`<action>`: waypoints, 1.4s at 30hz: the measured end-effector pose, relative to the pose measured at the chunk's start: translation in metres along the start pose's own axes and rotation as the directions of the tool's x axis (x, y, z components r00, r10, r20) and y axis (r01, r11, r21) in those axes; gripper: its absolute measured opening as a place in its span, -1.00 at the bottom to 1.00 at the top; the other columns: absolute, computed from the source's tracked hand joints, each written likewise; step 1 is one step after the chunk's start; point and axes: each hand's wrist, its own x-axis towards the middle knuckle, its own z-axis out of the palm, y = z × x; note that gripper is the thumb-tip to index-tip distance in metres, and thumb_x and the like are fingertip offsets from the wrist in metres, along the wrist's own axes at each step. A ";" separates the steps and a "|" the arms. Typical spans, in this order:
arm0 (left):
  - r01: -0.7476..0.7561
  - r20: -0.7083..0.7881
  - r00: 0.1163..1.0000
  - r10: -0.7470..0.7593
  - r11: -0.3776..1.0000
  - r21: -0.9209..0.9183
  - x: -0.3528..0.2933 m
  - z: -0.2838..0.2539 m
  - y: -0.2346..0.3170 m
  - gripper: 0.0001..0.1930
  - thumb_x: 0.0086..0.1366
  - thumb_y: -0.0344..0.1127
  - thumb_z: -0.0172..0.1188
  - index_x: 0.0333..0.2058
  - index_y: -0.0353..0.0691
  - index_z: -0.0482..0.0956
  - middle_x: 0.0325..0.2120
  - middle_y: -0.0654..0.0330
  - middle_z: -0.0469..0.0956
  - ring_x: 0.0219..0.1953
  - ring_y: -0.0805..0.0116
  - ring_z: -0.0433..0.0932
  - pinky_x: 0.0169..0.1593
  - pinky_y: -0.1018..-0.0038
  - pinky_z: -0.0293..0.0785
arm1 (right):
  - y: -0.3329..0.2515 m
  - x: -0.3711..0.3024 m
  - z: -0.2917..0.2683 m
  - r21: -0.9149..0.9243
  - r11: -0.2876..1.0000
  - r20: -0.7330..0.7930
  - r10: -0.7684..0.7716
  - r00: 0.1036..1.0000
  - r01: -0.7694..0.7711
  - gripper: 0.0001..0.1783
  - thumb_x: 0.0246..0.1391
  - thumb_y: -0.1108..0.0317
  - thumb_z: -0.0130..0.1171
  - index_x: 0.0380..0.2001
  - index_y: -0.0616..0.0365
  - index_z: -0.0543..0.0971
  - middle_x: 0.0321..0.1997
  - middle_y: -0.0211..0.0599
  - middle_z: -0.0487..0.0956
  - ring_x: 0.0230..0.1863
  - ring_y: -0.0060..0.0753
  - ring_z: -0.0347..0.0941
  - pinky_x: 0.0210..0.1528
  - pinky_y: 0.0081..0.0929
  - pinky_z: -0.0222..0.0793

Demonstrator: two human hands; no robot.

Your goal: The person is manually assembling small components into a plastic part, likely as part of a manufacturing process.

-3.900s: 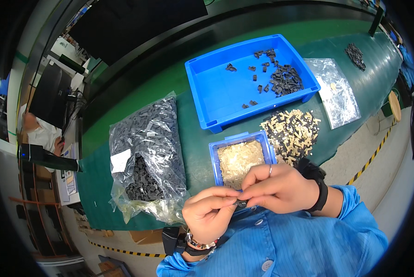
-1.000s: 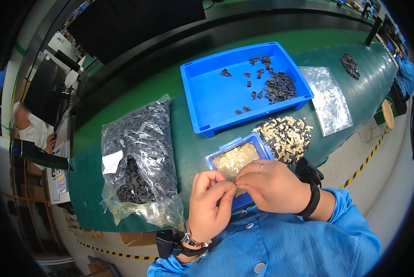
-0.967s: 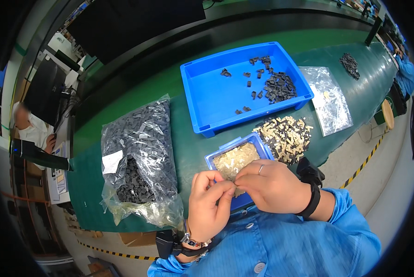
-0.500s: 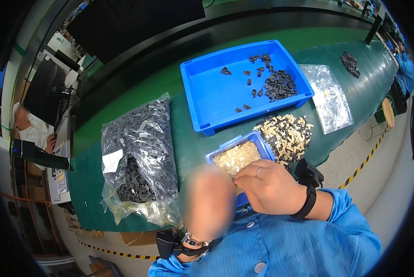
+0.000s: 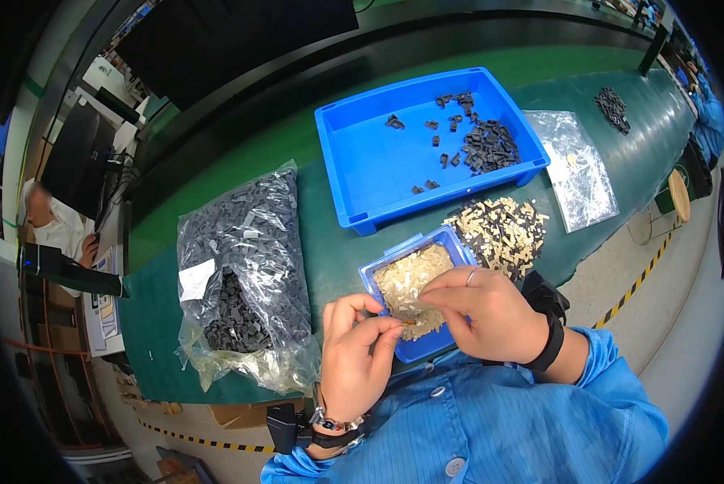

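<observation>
My left hand (image 5: 354,359) is closed in a pinch at the near left edge of a small blue bin (image 5: 368,275). A tiny golden-brown piece (image 5: 409,323) sticks out from its thumb and fingertip. The bin holds a heap of small flat beige pieces (image 5: 414,274). Over the bin's right side, my right hand (image 5: 495,319) has thumb and index finger brought together; anything between those fingertips is too small to make out. Just beyond it lies a loose pile of beige and black pieces (image 5: 503,238) on the green table mat.
A large blue tray (image 5: 370,214) with small black parts (image 5: 491,148) stands behind the bin. To the left lies a clear bag (image 5: 245,242) full of black parts. A flat clear bag (image 5: 580,181) and a black pile (image 5: 612,110) are at right. A person (image 5: 55,226) sits far left.
My left hand, blurred over before, now shows clearly, lower and left of the bin's middle with a small piece pinched. My right hand has moved slightly right and its fingertips sit higher.
</observation>
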 end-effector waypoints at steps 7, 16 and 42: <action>-0.037 0.037 0.999 0.037 0.999 -0.001 0.002 0.002 0.004 -0.91 0.01 -0.48 0.35 -0.44 -0.25 0.67 -0.32 0.19 0.43 -0.28 0.29 0.35 -0.21 0.47 0.32 | -0.007 0.002 -0.004 0.150 0.988 0.180 0.020 0.983 -0.048 -0.91 -0.04 0.51 0.17 -0.39 0.21 0.59 -0.37 -0.21 0.57 -0.36 -0.08 0.52 -0.28 -0.28 0.43; -0.058 -0.063 0.996 0.057 0.998 -0.019 0.003 0.007 0.007 -0.87 -0.02 -0.50 0.37 -0.42 -0.27 0.68 -0.35 0.20 0.48 -0.30 0.30 0.37 -0.25 0.46 0.32 | -0.010 0.000 -0.001 0.164 0.977 0.145 0.112 0.983 -0.136 -0.95 -0.02 0.50 0.14 -0.45 0.20 0.57 -0.44 -0.21 0.55 -0.38 -0.07 0.51 -0.33 -0.25 0.40; -0.015 -0.014 1.000 0.013 0.993 -0.119 0.003 0.009 0.005 -0.96 0.06 -0.54 0.25 -0.45 -0.35 0.60 -0.36 0.15 0.46 -0.30 0.28 0.39 -0.20 0.45 0.34 | -0.008 -0.002 0.000 0.160 0.974 0.158 0.134 0.978 -0.160 -0.95 -0.03 0.53 0.10 -0.45 0.21 0.55 -0.44 -0.18 0.54 -0.38 -0.03 0.49 -0.34 -0.20 0.38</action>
